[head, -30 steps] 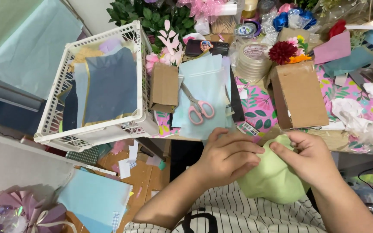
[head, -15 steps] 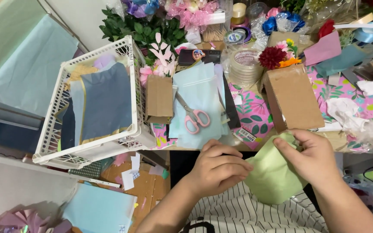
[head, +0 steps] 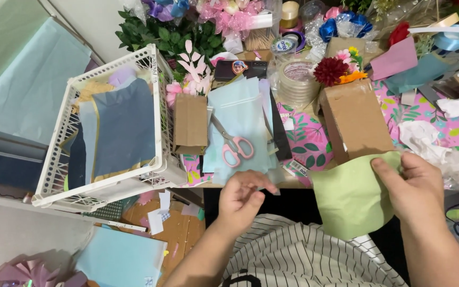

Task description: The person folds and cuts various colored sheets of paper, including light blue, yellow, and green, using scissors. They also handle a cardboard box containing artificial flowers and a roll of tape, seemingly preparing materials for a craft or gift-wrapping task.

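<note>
My right hand (head: 413, 185) pinches the upper right edge of a light green sheet of paper (head: 349, 194), held flat above my lap at the table's front edge. My left hand (head: 241, 197) has come off the sheet and hovers to its left with fingers loosely curled and nothing in them, just below a stack of pale blue paper (head: 240, 125). Pink-handled scissors (head: 235, 144) lie on that stack, close above my left hand.
A white plastic basket (head: 158, 111) holding dark blue and pale sheets hangs over the table's left edge. Two brown cardboard boxes (head: 189, 123) (head: 356, 119) stand on the floral tablecloth (head: 308, 137). Tape rolls (head: 296, 82), artificial flowers, ribbons and crumpled paper crowd the back and right.
My left hand let go of the green sheet and moved left. The right hand now holds the sheet alone, spread flatter and shifted right. The view tilted down slightly.
</note>
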